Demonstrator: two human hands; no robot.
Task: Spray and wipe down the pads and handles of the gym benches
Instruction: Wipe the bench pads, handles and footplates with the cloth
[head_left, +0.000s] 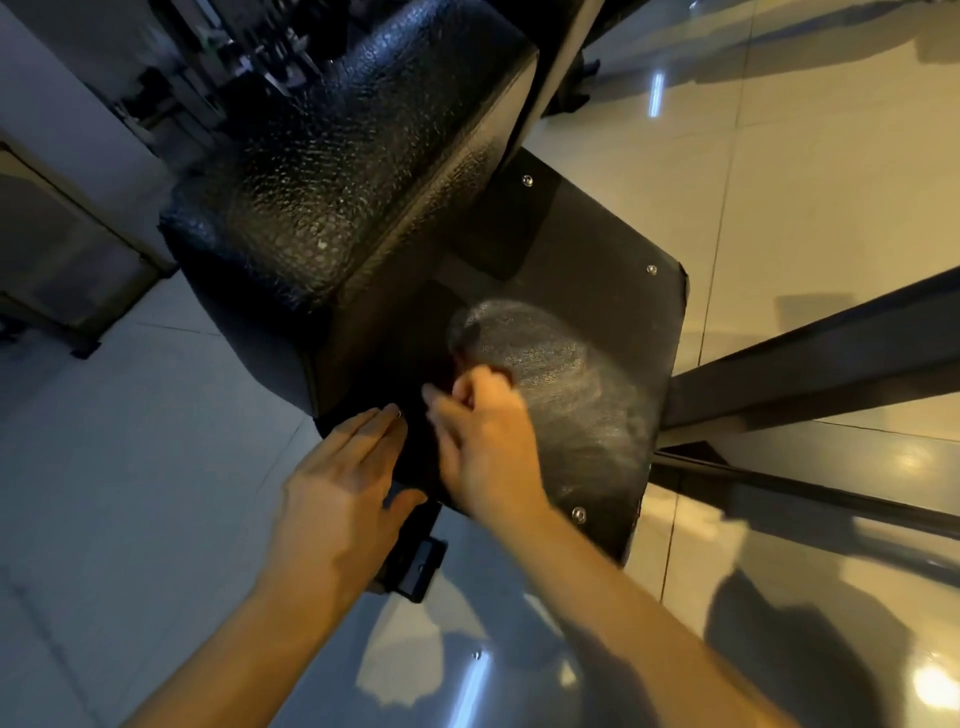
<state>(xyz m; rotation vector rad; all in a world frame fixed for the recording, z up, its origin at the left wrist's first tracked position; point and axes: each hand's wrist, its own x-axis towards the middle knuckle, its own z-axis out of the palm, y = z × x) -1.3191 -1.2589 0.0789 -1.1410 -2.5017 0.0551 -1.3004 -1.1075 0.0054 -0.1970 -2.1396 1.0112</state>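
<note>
Glossy pale floor tiles (156, 467) fill the frame beneath you and mirror the ceiling lights at the right edge. Across the centre stands the gym bench. Its thick black back pad (353, 171), with pebbled and shining upholstery, runs from the top of the view down towards the middle. Its lower end sits over a flatter black seat pad (582, 249) that spreads out towards you. Two dark frame bars (810, 358) leave the seat pad's right side and angle off to the right.

A pale, streaky wet patch (550, 374) covers the middle of the seat pad, from just below the back pad towards the near right corner.

Your left hand (337, 483) lies flat on the near left corner of the seat pad. Its fingers are straight and pressed together on the surface, and the thumb is spread apart at the pad's edge. Your right hand (483, 441) is on the seat pad just beside it, at the left border of the wet patch. Its fingers are curled under and blurred. The area under them is dark, so you cannot tell whether they pinch a cloth or press bare on the pad.

A small black bracket (421, 566) shows below the seat pad's near edge, just under your left thumb. Shiny metal studs (578, 514) dot the seat pad's rim, and one sits close to your right wrist.
</note>
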